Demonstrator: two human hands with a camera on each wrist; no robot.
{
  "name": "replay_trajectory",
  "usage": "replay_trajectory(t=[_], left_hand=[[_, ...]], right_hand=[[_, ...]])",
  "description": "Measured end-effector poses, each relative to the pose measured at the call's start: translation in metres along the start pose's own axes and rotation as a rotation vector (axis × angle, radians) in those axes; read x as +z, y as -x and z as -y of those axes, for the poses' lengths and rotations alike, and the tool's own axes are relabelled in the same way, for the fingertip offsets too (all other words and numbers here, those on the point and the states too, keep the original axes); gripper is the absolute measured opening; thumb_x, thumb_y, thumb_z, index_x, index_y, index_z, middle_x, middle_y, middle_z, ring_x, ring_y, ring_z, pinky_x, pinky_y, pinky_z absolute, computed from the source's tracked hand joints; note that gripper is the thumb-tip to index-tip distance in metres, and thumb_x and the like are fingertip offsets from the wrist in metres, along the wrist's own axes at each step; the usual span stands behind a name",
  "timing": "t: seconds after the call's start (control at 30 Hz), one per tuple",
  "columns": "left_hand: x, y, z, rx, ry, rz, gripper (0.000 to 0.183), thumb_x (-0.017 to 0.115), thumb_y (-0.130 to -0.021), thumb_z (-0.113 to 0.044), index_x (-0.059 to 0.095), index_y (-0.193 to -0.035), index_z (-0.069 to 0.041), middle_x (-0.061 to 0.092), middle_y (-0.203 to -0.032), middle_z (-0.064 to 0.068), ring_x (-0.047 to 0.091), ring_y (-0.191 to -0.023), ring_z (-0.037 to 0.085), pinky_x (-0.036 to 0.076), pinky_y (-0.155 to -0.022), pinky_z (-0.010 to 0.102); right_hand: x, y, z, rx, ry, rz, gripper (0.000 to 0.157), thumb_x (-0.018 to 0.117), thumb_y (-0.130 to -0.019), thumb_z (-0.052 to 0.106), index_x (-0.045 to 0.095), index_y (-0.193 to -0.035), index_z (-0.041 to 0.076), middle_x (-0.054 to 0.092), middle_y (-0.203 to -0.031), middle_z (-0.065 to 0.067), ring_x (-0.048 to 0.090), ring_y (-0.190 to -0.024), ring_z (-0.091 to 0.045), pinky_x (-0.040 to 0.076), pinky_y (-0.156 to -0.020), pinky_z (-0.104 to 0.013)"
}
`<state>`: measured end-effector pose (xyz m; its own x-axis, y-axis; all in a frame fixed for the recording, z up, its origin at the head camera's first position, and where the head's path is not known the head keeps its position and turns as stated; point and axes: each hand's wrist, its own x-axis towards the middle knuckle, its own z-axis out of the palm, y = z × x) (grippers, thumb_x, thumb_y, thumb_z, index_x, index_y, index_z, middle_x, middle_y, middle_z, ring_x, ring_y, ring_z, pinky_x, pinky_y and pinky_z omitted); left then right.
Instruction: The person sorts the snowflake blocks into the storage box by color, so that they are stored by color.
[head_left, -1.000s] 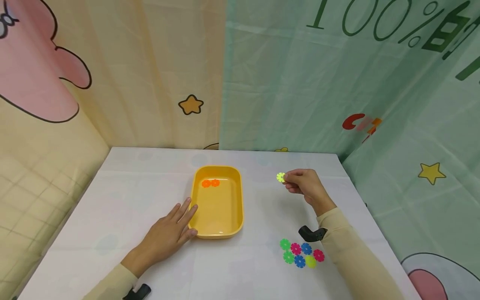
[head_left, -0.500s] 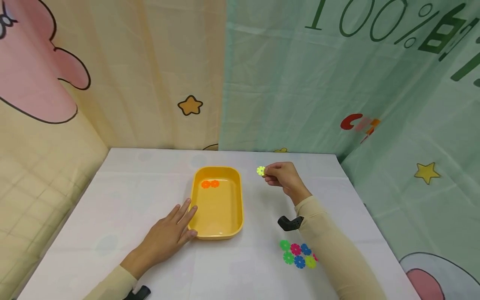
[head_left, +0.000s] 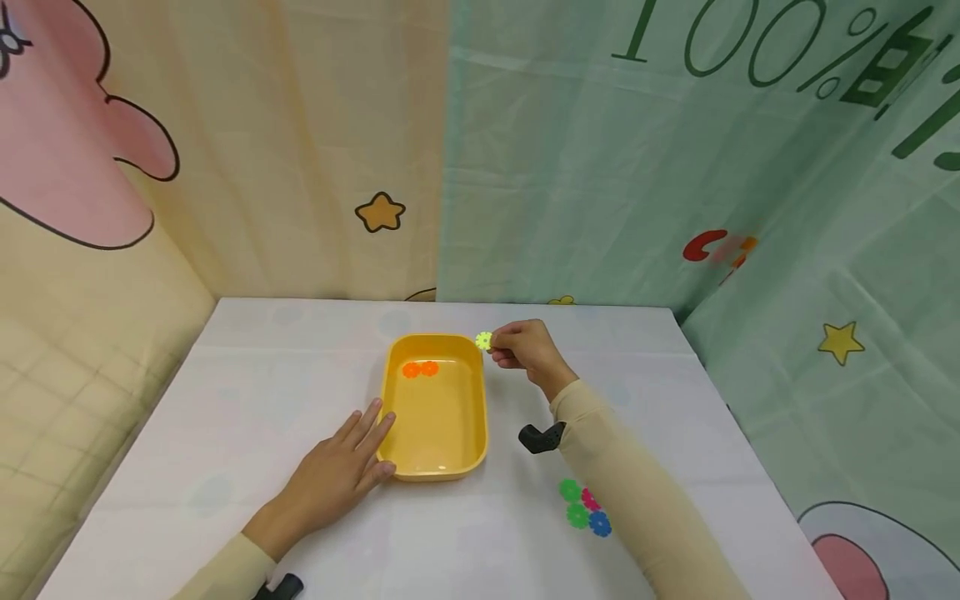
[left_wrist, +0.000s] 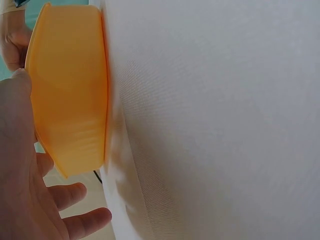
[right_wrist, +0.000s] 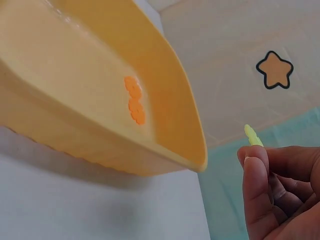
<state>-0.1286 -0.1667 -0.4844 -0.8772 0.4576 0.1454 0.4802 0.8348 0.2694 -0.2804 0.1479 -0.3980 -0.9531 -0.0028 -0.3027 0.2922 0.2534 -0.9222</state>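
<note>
Between thumb and forefinger my right hand (head_left: 528,352) pinches a yellow flower-shaped disc (head_left: 483,341), held just off the far right corner of a yellow tray (head_left: 435,433). In the right wrist view the disc (right_wrist: 253,136) appears edge-on, above the level of the fingertips. Two orange discs (head_left: 420,369) lie side by side in the far part of the tray. My left hand (head_left: 330,479) rests with fingers spread against the tray's left rim, and in the left wrist view its thumb touches the tray's wall (left_wrist: 70,90).
Several green, pink and blue discs (head_left: 577,516) lie on the white table (head_left: 300,333), right of the tray; the right sleeve (head_left: 637,492) hides part of that group. Printed curtains (head_left: 570,167) hang behind the table.
My right hand has carried the yellow disc leftward, from well right of the tray to its far right corner. The left hand and tray have stayed put. The sleeve now covers more loose discs.
</note>
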Motion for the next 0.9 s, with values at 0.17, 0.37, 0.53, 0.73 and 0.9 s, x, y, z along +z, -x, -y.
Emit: replay_trajectory(t=[0.17, 0.37, 0.53, 0.73, 0.9], left_hand=[[0.000, 0.000, 0.000, -0.004, -0.008, 0.002, 0.073, 0.049, -0.103, -0.058, 0.033, -0.161, -0.017, 0.020, -0.170, 0.009, 0.038, -0.146, 0.043, 0.052, -0.094, 0.062], [0.002, -0.001, 0.000, -0.011, -0.007, -0.005, 0.073, 0.049, -0.102, -0.058, 0.034, -0.161, -0.018, 0.021, -0.170, 0.008, 0.038, -0.146, 0.043, 0.052, -0.092, 0.062], [0.003, -0.001, -0.001, -0.019, 0.004, 0.012, 0.073, 0.049, -0.103, -0.058, 0.032, -0.162, -0.018, 0.019, -0.170, 0.008, 0.037, -0.147, 0.043, 0.052, -0.093, 0.062], [0.001, -0.001, 0.000, -0.012, -0.001, 0.013, 0.073, 0.048, -0.103, -0.059, 0.033, -0.161, -0.018, 0.020, -0.170, 0.008, 0.038, -0.146, 0.043, 0.052, -0.092, 0.062], [0.001, 0.001, 0.000, -0.002, 0.007, -0.001, 0.073, 0.049, -0.103, -0.058, 0.034, -0.161, -0.017, 0.021, -0.170, 0.010, 0.039, -0.145, 0.045, 0.053, -0.089, 0.063]], right_hand=[[0.023, -0.001, 0.000, 0.006, 0.008, 0.045, 0.012, 0.069, -0.097, 0.008, 0.072, -0.104, -0.001, 0.072, -0.084, -0.011, 0.067, -0.062, -0.015, 0.060, -0.065, -0.026], [0.048, -0.003, 0.001, 0.004, 0.016, 0.072, 0.009, 0.068, -0.096, 0.005, 0.072, -0.100, -0.002, 0.071, -0.079, -0.010, 0.066, -0.061, -0.017, 0.059, -0.061, -0.024], [0.062, -0.006, 0.000, 0.009, 0.028, 0.082, 0.007, 0.069, -0.096, 0.005, 0.071, -0.098, -0.002, 0.070, -0.077, -0.010, 0.072, -0.078, -0.035, 0.060, -0.063, -0.026], [0.075, -0.009, -0.004, -0.022, 0.043, 0.078, 0.008, 0.068, -0.096, 0.003, 0.071, -0.097, -0.005, 0.069, -0.072, -0.010, 0.070, -0.066, -0.027, 0.062, -0.068, -0.033], [0.084, -0.010, -0.007, -0.025, 0.044, 0.077, 0.007, 0.067, -0.095, 0.001, 0.069, -0.096, -0.005, 0.068, -0.070, -0.010, 0.062, -0.054, -0.014, 0.060, -0.060, -0.029]])
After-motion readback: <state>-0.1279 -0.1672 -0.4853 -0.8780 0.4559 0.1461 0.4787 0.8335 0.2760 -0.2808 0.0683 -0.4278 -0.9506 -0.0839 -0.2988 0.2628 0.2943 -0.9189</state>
